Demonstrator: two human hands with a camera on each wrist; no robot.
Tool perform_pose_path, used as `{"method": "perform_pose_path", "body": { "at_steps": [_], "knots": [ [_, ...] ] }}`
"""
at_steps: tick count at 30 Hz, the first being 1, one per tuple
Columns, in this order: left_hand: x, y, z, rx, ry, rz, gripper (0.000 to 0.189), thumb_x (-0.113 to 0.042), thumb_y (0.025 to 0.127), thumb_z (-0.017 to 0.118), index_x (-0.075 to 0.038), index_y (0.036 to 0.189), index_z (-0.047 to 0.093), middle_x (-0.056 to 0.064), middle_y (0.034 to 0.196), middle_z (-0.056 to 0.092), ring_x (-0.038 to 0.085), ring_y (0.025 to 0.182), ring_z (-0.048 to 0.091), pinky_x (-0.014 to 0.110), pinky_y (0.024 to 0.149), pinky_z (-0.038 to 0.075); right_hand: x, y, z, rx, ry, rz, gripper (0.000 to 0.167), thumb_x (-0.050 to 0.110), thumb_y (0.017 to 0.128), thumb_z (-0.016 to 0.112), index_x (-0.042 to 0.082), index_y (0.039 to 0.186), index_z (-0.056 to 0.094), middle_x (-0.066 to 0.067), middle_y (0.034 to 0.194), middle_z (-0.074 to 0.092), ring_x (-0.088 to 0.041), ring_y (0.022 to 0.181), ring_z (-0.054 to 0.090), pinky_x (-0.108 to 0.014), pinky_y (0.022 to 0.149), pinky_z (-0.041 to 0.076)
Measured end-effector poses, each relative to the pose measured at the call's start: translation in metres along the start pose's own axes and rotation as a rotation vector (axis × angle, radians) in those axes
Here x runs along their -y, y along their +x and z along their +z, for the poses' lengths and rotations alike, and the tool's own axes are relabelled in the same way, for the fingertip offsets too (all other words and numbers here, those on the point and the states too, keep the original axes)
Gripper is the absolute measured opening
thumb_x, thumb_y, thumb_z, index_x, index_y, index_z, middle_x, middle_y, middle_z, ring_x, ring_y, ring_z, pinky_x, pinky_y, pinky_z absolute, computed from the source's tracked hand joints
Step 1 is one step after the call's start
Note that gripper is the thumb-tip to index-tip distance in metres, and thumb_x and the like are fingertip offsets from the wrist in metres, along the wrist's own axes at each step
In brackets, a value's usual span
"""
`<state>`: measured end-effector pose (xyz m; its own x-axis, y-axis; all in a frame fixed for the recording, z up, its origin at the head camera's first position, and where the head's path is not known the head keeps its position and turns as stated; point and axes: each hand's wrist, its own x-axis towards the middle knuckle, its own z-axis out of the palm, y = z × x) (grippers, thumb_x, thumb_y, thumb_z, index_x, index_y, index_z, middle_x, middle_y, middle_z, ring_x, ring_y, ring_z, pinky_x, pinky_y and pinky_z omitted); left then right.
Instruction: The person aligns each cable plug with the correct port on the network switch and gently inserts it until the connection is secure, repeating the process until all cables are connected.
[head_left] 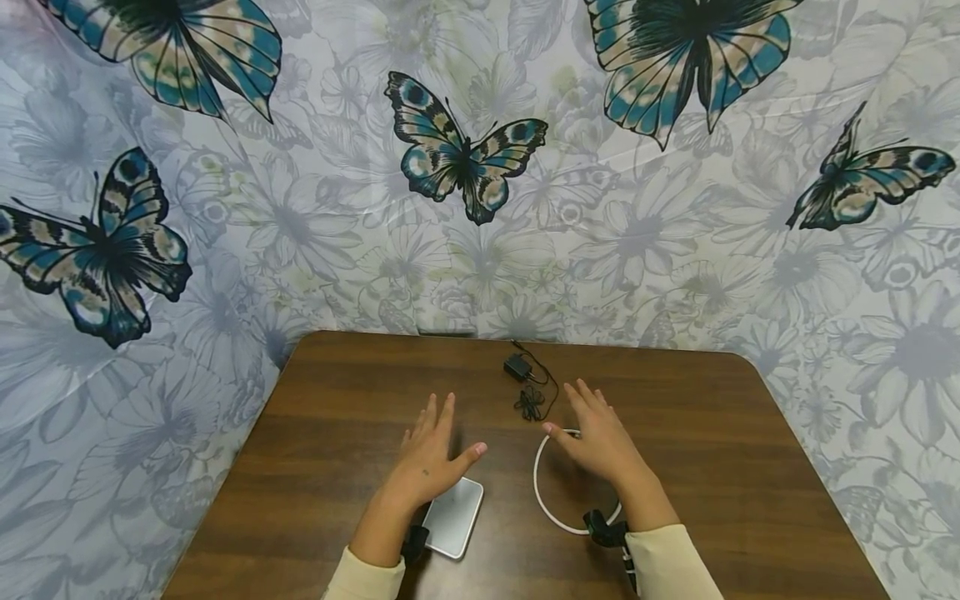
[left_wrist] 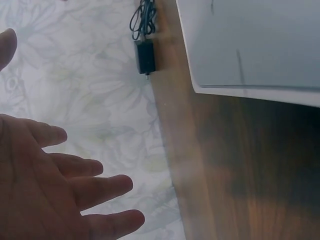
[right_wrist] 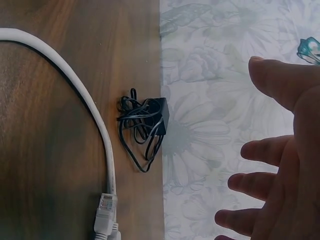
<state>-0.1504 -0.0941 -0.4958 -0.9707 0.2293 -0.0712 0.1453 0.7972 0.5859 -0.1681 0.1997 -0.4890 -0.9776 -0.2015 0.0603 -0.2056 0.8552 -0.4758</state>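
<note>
My left hand (head_left: 429,458) is held above the table with its fingers spread and thumb out, gripping nothing. Below it and partly hidden by the wrist lies a flat silver device (head_left: 457,521) with rounded corners. Over a looped white network cable (head_left: 537,483), my right hand (head_left: 600,442) hovers, fingers extended. A clear plug (right_wrist: 106,204) on the cable's end shows in the right wrist view. Beyond both hands sits a black power adapter (head_left: 517,367) with its thin cord (head_left: 531,404) bundled.
All of these lie on a brown wooden table (head_left: 337,417) with rounded far corners. Behind it hangs a pale floral cloth (head_left: 322,208) printed with large teal butterflies. A black strap (head_left: 604,528) circles the right wrist.
</note>
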Motion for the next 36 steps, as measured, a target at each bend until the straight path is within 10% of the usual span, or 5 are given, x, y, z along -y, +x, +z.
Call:
{"method": "perform_pose_path", "body": {
  "at_steps": [36],
  "knots": [
    [0.011,0.006,0.016,0.049,-0.089,0.004,0.101,-0.077,0.087,0.048,-0.021,0.162,0.012,0.019,0.164,0.018,0.044,0.148,0.022,0.065,0.112,0.025,-0.017,0.009,0.027,0.049,0.016,0.035,0.079,0.050,0.094,0.063,0.001,0.152,0.038,-0.028,0.157,0.029,-0.056,0.140,0.028,-0.068,0.110,0.026]
  ]
}}
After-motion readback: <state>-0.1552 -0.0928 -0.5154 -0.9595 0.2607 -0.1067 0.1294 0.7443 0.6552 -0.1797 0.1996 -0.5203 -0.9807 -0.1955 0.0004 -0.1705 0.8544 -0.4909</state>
